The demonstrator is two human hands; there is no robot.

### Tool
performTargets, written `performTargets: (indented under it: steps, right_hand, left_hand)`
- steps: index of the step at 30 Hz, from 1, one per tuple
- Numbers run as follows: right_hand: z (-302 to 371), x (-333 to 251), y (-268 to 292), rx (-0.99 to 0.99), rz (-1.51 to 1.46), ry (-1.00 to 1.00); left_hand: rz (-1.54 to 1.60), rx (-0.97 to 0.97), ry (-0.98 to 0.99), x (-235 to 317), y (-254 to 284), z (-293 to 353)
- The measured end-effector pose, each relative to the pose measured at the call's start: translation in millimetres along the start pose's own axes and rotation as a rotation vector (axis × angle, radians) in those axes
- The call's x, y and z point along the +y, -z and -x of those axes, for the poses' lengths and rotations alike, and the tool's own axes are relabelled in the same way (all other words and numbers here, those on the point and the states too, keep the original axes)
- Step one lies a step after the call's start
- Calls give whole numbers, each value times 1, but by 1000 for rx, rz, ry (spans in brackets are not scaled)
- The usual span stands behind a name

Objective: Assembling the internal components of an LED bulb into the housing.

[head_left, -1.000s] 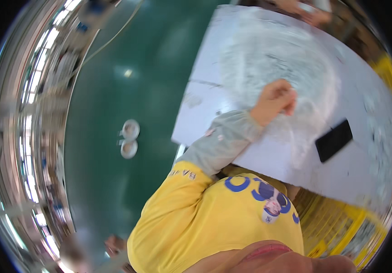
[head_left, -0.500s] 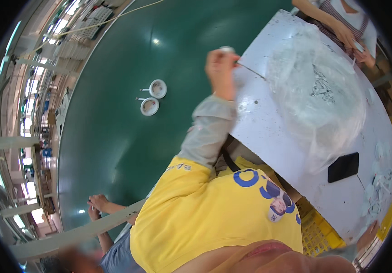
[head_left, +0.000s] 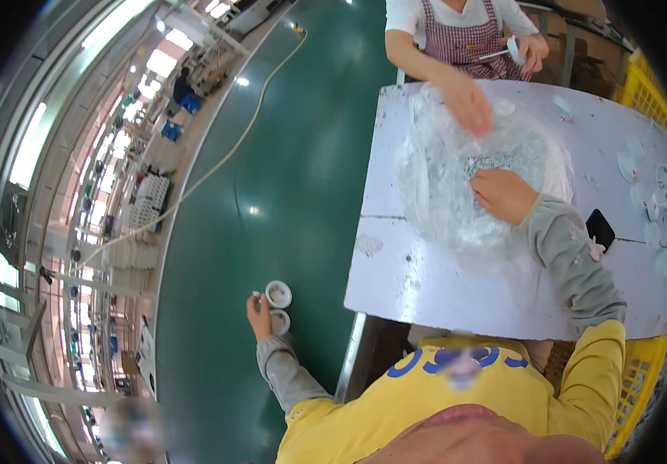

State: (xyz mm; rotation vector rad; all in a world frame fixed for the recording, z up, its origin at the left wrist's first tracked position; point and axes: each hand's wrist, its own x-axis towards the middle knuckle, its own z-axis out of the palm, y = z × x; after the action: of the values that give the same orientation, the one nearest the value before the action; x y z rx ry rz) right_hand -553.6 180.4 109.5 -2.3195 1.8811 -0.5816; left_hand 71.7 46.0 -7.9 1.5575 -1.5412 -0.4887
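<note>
Green floor (head_left: 302,155) fills the left, where the left hand (head_left: 258,317) reaches down beside two small white cups (head_left: 278,295), fingers curled near them, though whether they grip anything I cannot tell. To the right, on the pale table (head_left: 426,286), the right hand (head_left: 504,195) rests with fingers bent inside a clear plastic bag (head_left: 442,185) of small grey parts. Farther off, another person's hand (head_left: 466,102) touches the bag's far edge, and a black rectangular phone (head_left: 600,229) lies at the right.

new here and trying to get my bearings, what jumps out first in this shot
A big crumpled clear plastic bag of small grey parts lies on the white table; the right hand rests in it, and a co-worker's hand reaches in from the far side. Off the table's left edge, the left hand reaches toward two small white cups on the green floor.
</note>
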Motion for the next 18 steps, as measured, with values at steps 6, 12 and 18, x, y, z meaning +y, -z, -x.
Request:
performTargets:
  steps: [6,12,18]
  right_hand:
    - [7,25,-9,-21,-180,-108]
    - [-4,19,-11,69,-297,-148]
    - [4,25,-21,224,-339,-113]
  left_hand:
    - [263,-291,172,85,-57,-2]
    - [157,-462,119,110,-105,-15]
    - [52,-396,-48,150,-144,-17]
